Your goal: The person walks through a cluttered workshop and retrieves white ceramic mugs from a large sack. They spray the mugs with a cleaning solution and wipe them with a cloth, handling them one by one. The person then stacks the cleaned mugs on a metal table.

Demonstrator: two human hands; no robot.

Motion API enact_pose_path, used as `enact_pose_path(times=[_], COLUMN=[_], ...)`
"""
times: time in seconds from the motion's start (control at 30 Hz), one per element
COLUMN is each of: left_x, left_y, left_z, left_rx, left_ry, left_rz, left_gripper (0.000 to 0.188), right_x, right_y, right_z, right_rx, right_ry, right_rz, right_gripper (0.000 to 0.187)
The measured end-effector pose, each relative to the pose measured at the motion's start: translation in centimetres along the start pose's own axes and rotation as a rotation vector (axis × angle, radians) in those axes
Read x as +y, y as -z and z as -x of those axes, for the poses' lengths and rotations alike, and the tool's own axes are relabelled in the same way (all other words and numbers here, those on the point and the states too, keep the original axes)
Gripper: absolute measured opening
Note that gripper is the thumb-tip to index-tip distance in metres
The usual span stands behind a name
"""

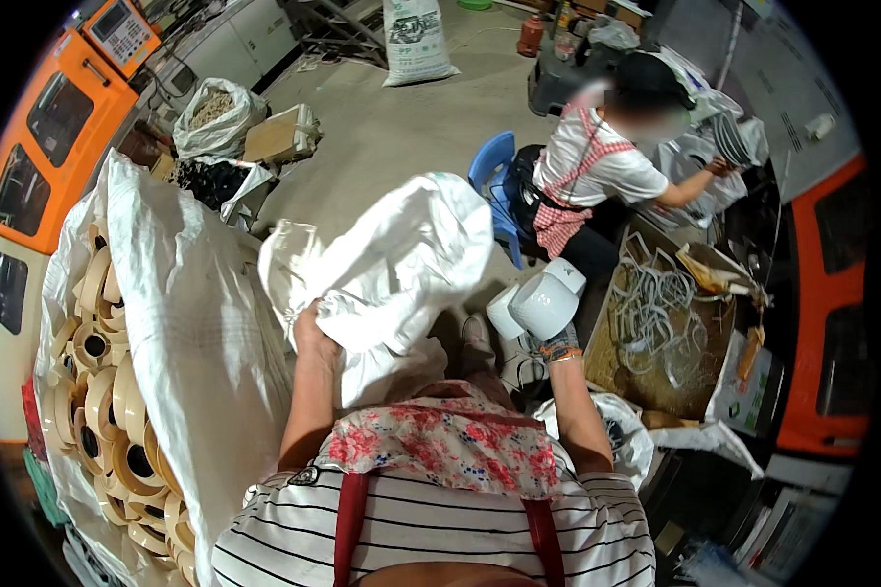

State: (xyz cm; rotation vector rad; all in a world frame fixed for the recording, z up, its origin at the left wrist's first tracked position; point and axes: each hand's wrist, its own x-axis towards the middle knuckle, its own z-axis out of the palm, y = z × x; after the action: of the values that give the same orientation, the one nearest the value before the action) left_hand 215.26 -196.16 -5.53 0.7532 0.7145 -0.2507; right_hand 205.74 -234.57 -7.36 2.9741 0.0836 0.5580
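My left hand (313,335) is closed on the gathered edge of a white woven sack (411,264), which bulges upward in front of me. To the right, my right hand (560,344) grips a cluster of white rounded plastic cups (542,306); they hide most of its fingers. The cups are held just above floor level in view, apart from the sack. Whether anything lies inside the sack cannot be seen.
A big white sack (196,293) of beige ring-shaped parts (98,401) stands at my left. On the right, a person (607,161) sits on a blue chair (495,166) beside a box (719,362) with clear plastic scraps. Orange machines (59,127) flank both sides.
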Motion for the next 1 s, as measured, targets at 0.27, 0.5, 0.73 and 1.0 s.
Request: enact_pose_path(times=[0.27,0.5,0.73,1.0], left_x=[9.4,13.9,19.9,24.6], left_y=[-8.6,-13.4,-16.4,-26.3], left_z=[-9.2,-18.0,-31.0,-44.9], left_rx=[0.099,0.287,0.335,0.232], left_ry=[-0.314,-0.241,-0.218,-0.044], left_rz=[0.037,0.038,-0.122,-0.314], left_gripper=[0.025,0.031,0.024,0.026], right_x=[4.9,9.7,15.6,8.9], right_y=[-8.9,-13.5,-24.6,-25.0], right_z=[-19.6,-33.8,-43.8,-57.2], right_rx=[0.192,0.1,-0.129,-0.434], right_ry=[0.168,0.109,0.122,-0.571], right_rz=[-0.133,0.081,0.201,0.094], right_gripper=[0.011,0.011,0.018,0.021])
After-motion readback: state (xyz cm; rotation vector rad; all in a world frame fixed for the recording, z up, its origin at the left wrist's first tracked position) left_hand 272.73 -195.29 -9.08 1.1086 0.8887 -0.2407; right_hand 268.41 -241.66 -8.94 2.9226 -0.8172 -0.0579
